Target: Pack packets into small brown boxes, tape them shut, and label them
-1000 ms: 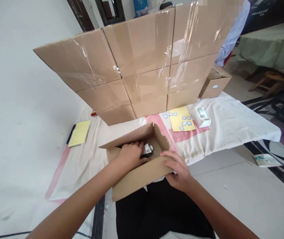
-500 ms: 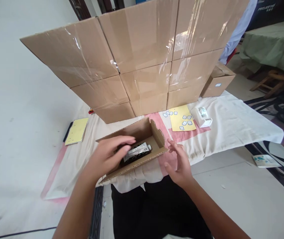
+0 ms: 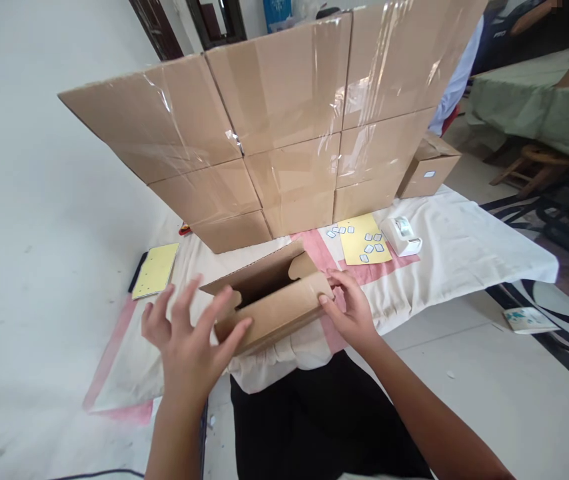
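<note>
A small open cardboard box (image 3: 279,313) lies on a white and pink cloth (image 3: 444,260) in front of me. My left hand (image 3: 189,340) hovers at the box's left end with fingers spread, holding nothing. My right hand (image 3: 347,310) grips the box's right end, fingers curled on the flap edge. The box's inside is dark and its contents are hidden in this view.
A wall of taped cardboard boxes (image 3: 284,127) stands behind. A yellow sheet with small labels (image 3: 363,239), a white label printer (image 3: 402,235), another small carton (image 3: 429,170) and a yellow notepad (image 3: 157,270) lie around. A person's sleeve (image 3: 457,73) shows at the back right.
My left hand came out of the box and left the silver item inside. The near flap has come up. My right hand let go, then took the box's right end.
</note>
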A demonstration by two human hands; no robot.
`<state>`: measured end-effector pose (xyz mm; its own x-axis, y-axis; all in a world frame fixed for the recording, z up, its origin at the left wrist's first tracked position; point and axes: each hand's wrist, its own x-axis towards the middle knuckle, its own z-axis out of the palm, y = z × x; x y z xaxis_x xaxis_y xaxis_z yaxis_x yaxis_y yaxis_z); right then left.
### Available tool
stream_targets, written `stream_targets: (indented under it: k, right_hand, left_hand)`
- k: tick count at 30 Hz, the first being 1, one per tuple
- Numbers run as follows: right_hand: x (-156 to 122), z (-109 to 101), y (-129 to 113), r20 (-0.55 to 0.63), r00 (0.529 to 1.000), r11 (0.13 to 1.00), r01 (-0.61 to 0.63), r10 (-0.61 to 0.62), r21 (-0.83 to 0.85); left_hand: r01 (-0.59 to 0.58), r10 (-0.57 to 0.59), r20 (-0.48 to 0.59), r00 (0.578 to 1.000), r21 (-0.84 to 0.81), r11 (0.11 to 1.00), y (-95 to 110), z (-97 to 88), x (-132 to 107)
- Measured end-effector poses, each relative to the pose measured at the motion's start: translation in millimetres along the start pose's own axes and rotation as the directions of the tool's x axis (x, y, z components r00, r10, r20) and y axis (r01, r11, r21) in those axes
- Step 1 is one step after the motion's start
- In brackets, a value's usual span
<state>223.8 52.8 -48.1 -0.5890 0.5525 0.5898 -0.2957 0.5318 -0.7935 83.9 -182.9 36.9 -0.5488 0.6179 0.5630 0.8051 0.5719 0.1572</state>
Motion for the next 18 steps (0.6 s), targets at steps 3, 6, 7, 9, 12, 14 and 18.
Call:
stream_targets:
  k: [3, 6, 7, 9, 12, 14, 18]
  right_hand:
    - [1.8, 11.5, -3.9, -0.029, 0.997, 0.996, -0.075, 0.073, -0.049]
    - [1.9, 18.7, -4.5, -0.012, 0.993, 0.989, -0.115, 0.114, -0.095]
    - [1.1, 19.9, -3.8, -0.002, 0.992, 0.988, -0.125, 0.125, -0.091]
    - [-1.2, 21.1, -2.4, 0.023, 0.99, 0.988, -0.137, 0.139, -0.069]
    - [-4.5, 21.1, -1.4, 0.044, 0.989, 0.988, -0.14, 0.143, -0.062]
    - [-5.1, 17.4, -0.2, 0.066, 0.989, 0.99, -0.13, 0.134, -0.057]
    - [0.5, -15.9, 15.3, 0.084, 0.993, 0.993, -0.074, 0.082, -0.094]
  left_hand:
    - [0.161, -0.165, 0.061, 0.984, 0.063, 0.985, -1.3, 11.8, 8.4]
    - [0.081, -0.085, 0.183, 0.979, 0.031, 0.996, -2.6, 17.8, 4.3]
    - [0.046, -0.05, 0.22, 0.974, 0.025, 0.999, -1.5, 18.2, -0.2]
    - [-0.008, 0.002, 0.278, 0.961, 0.023, 1.0, 4.6, 17.5, -10.5]
    - [-0.034, 0.0, 0.28, 0.96, 0.118, 0.992, 23.8, 16.5, -19.5]
    - [-0.048, -0.01, 0.283, 0.959, 0.198, 0.979, 39.1, 18.0, -17.8]
    - [-0.032, -0.04, 0.279, 0.959, 0.248, 0.968, 54.8, 27.1, -6.4]
